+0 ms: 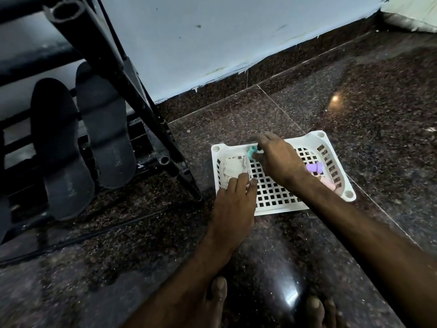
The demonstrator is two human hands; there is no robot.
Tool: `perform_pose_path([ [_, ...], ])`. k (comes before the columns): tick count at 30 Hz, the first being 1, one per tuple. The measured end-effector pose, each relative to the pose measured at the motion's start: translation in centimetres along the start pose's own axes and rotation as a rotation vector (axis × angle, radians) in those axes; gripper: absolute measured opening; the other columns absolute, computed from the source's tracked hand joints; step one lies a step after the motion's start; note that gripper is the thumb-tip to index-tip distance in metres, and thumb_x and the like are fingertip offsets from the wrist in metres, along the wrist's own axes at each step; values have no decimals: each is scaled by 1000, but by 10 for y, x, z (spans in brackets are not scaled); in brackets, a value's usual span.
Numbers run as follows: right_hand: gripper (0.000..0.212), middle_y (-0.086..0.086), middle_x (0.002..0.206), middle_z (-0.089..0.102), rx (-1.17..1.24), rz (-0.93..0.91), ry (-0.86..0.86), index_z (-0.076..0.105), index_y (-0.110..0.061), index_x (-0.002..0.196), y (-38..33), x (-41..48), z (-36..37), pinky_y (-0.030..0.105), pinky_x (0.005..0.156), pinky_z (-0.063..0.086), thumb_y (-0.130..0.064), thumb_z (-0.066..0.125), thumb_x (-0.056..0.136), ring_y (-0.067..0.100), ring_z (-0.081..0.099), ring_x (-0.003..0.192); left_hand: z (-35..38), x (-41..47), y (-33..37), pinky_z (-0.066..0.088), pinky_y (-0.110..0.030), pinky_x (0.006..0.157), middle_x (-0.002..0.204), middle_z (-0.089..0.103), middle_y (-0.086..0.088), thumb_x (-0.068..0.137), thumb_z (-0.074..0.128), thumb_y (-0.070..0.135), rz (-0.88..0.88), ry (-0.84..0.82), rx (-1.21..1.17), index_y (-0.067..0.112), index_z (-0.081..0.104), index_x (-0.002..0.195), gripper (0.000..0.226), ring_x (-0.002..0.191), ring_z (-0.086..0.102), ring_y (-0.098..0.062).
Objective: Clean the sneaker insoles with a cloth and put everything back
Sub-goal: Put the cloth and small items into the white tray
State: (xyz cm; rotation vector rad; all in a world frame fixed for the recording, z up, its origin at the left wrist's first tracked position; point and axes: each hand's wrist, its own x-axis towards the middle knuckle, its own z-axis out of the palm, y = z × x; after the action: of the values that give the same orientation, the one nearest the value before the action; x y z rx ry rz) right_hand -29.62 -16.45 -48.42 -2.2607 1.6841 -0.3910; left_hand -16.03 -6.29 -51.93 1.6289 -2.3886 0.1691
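Grip: right hand (pixel 279 162) pinches a teal piece (pixel 251 151), left hand (pixel 234 202) lies flat on the cloth (pixel 234 168), mid-frame; likely risk, cloth snagging and dragging the light basket (pixel 279 209).

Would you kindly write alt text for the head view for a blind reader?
In a white basket on the floor, the left hand touches a cloth and the right hand pinches a teal object. Two dark insoles lean on a black rack.
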Motion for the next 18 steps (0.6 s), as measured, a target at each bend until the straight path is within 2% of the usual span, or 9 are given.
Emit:
perform_pose_path([
  [2,49,8,126,59,84,25,58,50,-14,137,3,-6,-5,28,87,44,-17,67,91,20,60,103,-2,0,1,45,-36,61,106,58,-5,75,62,19,33,24,37,12,64,119,45,87,55,-24],
  [5,31,5,115,65,58,123,145,63,-15,120,27,-22,-22,24,81,45,-17,69,89,13,58,85,-3,-2,5,41,-34,60,97,60,-1,78,64,21,84,69,74,17,66,116,38,82,56,-21],
  [7,21,8,107,70,-44,239,80,70,-15,108,49,-34,-36,29,80,47,-19,71,88,23,63,86,-1,-5,7,43,-34,61,94,61,0,80,68,21,101,68,78,18,68,113,33,81,57,-21],
  [9,20,11,104,72,-143,327,-51,72,-16,105,62,-45,-47,35,82,52,-19,73,85,30,66,93,3,-5,9,47,-35,62,94,62,-1,77,72,22,89,33,54,18,67,114,38,83,59,-22],
  [12,25,14,107,69,-279,314,-179,70,-17,111,62,-51,-49,42,86,55,-14,68,86,31,64,100,6,-5,13,52,-36,63,104,64,-4,75,74,20,10,-40,-43,14,65,121,47,89,62,-24],
  [14,26,13,109,68,-326,306,-167,68,-19,114,60,-50,-45,42,84,53,-13,65,89,31,63,102,6,-3,15,55,-37,63,110,64,-5,79,71,19,-38,-64,-101,13,63,126,48,92,63,-25],
  [16,26,8,106,70,-241,307,-62,68,-20,114,60,-47,-41,40,83,53,-18,68,88,28,64,99,3,-1,16,57,-37,62,113,64,-4,83,68,20,-57,-70,-155,13,61,128,46,94,63,-24],
  [18,22,0,93,73,13,358,68,68,-20,107,57,-47,-35,33,79,51,-26,71,87,19,66,87,-2,1,18,56,-36,62,112,63,0,88,62,21,-68,-56,-213,18,61,127,39,94,62,-21],
])
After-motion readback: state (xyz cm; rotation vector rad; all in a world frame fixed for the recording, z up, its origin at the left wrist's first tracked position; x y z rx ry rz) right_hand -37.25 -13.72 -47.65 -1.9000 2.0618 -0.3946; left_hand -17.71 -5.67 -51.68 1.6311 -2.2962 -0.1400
